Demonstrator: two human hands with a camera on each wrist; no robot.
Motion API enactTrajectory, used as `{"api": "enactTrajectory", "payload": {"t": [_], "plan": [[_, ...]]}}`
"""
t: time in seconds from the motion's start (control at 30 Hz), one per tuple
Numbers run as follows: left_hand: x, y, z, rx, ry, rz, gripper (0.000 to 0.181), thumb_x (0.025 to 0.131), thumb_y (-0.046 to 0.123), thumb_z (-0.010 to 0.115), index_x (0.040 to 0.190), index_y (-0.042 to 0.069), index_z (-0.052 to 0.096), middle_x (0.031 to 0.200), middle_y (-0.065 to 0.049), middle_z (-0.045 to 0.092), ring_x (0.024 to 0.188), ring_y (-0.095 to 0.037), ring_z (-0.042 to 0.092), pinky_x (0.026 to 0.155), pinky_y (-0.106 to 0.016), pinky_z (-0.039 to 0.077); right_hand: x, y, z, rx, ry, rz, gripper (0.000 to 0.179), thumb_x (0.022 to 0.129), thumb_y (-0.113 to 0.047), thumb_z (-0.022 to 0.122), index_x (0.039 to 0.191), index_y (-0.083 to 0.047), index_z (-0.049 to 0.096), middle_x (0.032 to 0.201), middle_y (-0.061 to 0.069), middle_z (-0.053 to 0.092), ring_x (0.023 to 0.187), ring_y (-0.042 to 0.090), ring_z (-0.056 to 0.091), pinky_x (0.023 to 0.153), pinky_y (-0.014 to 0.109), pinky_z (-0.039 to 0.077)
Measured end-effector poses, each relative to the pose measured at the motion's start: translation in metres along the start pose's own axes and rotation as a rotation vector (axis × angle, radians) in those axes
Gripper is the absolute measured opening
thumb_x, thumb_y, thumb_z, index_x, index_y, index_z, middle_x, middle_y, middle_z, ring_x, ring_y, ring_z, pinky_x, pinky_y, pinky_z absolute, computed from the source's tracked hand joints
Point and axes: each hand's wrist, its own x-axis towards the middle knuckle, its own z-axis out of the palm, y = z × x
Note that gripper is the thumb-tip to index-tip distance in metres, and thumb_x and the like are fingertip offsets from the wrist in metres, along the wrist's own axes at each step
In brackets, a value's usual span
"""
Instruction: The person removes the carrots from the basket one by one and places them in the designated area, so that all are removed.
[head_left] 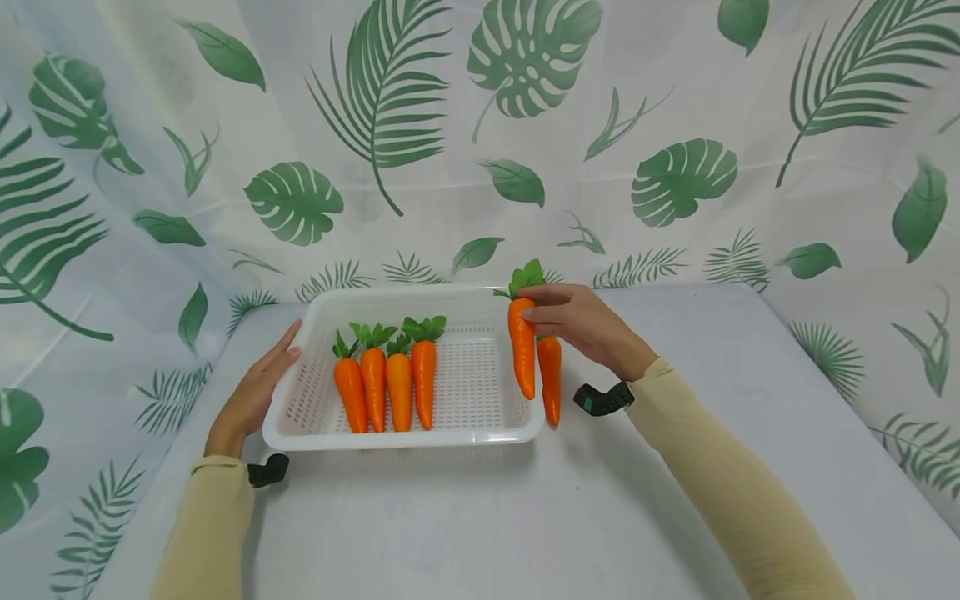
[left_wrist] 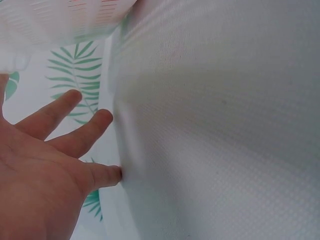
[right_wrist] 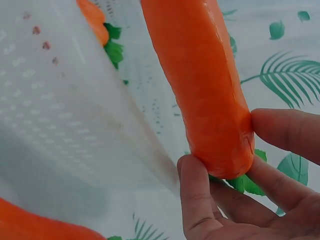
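A white perforated plastic basket (head_left: 465,436) holds several orange carrots (head_left: 372,387) with green tops, lined up side by side in its left half. My right hand (head_left: 581,325) pinches one carrot (head_left: 522,350) near its leafy top, above the basket's right rim; the right wrist view shows thumb and fingers around the thick end of this carrot (right_wrist: 205,90). Another carrot (head_left: 551,379) lies on the table just outside the basket's right wall. At the basket's left side, my left hand (head_left: 258,387) rests against the rim, its fingers (left_wrist: 80,137) straight and spread in the left wrist view.
The basket stands on a table with a pale cloth (head_left: 450,517). Behind and around hangs a white curtain (head_left: 555,192) printed with green leaves. Black wrist devices sit at the left cuff (head_left: 268,471) and right cuff (head_left: 602,400).
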Motion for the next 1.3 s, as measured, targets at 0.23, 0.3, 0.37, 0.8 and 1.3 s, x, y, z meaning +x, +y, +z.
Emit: {"api": "enactTrajectory", "payload": {"t": [0.23,0.3,0.37,0.8,1.3], "plan": [[0.0,-0.001,-0.001,-0.016,0.001,0.001,0.066,0.116,0.051,0.04,0.172,0.041,0.006,0.178,-0.01,0.016,0.143,-0.039,0.041,0.092,-0.021,0.052,-0.005,0.007,-0.012,0.03,0.053,0.014,0.049,0.107,-0.007,0.063,0.154,0.004,0.054,0.15,0.021,0.055,0.122,0.028,0.063,0.102,0.036,0.055],[0.0,-0.001,-0.001,-0.02,0.003,0.0,0.066,0.116,0.05,0.04,0.172,0.04,0.007,0.178,-0.01,0.016,0.143,-0.039,0.041,0.092,-0.021,0.051,-0.007,0.008,-0.016,0.037,0.06,0.015,0.05,0.107,-0.007,0.062,0.154,0.005,0.052,0.151,0.022,0.054,0.122,0.028,0.063,0.101,0.034,0.055],[-0.001,0.0,0.0,-0.018,0.005,-0.003,0.066,0.116,0.051,0.04,0.172,0.041,0.007,0.178,-0.01,0.017,0.142,-0.039,0.042,0.092,-0.021,0.052,-0.01,0.009,-0.02,0.036,0.062,0.017,0.051,0.107,-0.007,0.061,0.155,0.005,0.05,0.153,0.022,0.052,0.121,0.026,0.063,0.1,0.034,0.055],[0.001,-0.002,0.001,-0.027,-0.004,0.001,0.065,0.115,0.052,0.039,0.171,0.044,0.007,0.179,-0.009,0.014,0.146,-0.043,0.038,0.093,-0.022,0.052,-0.025,0.029,-0.044,0.071,0.097,0.023,0.052,0.109,-0.008,0.06,0.157,0.006,0.047,0.148,0.019,0.055,0.115,0.019,0.068,0.099,0.031,0.056],[-0.001,0.001,-0.002,-0.038,-0.024,0.006,0.065,0.117,0.049,0.038,0.172,0.04,0.005,0.178,-0.011,0.015,0.139,-0.032,0.044,0.092,-0.022,0.053,-0.031,0.06,-0.063,0.048,0.134,0.064,0.057,0.108,-0.012,0.063,0.159,0.006,0.044,0.157,0.024,0.047,0.115,0.015,0.066,0.101,0.03,0.054]]}}
